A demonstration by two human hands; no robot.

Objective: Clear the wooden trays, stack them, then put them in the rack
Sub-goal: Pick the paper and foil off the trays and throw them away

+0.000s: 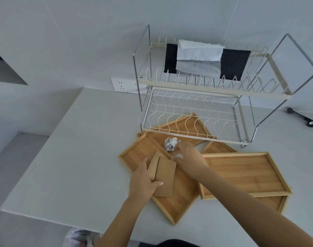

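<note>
Several wooden trays lie overlapping on the white table in front of the wire rack (196, 129). My left hand (143, 180) grips two brown cardboard pieces (163, 173) above the long front-left tray (179, 198). My right hand (191, 159) reaches toward a crumpled paper ball (170, 143) lying on a tray (180, 125) that slides partly under the rack; its fingers are spread and almost touch the ball. A large tray (245, 172) lies to the right on top of another one (275, 202). One more tray (218, 147) shows by the rack's front edge.
The two-tier rack holds black and white cloths (205, 59) on its upper shelf; its lower shelf holds nothing. A black tool (302, 117) lies at the far right. A wall socket (127, 85) sits behind the table, whose left edge (45, 148) drops to the floor.
</note>
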